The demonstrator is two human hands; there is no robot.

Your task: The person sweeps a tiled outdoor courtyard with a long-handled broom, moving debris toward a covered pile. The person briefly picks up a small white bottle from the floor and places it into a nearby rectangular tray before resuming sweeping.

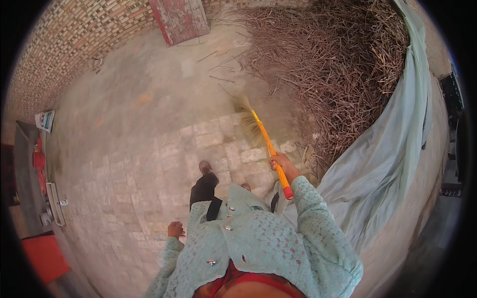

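A: Item one, with clock positions taken from the middle of the view?
B: Broom (269, 141), one. Handle orange and yellow, red cap at its lower end, at five o'clock; bristles (252, 124) straw-coloured, fanned, slightly blurred, near the centre toward one o'clock, over the floor.

A: Held by?
B: Right hand (283, 163), at four o'clock, near the centre. Grip closed round the lower part of the handle, the capped end projecting below the fist.

A: Left hand (175, 229)?
B: At seven o'clock, beside the jacket (263, 238), off the broom. Fingers curled; cannot tell whether anything is in them.

A: Ground?
B: Floor (134, 174), pale: paving blocks through the lower part, a smoother, dusty stretch toward eleven. One brown shoe (205, 167) at eight o'clock, near the centre.

A: Surrounding stock?
B: Stick pile (343, 64), brown, thin pieces, tangled, between one and two; a few loose sticks lie apart toward twelve. Sheet (382, 169), pale grey-green, creased, along the pile's outer edge, two round to four. Board (180, 22), worn red paint, at eleven. Wall (74, 64), small mosaic tiles, at ten. Red panel (47, 256), flat, at eight.
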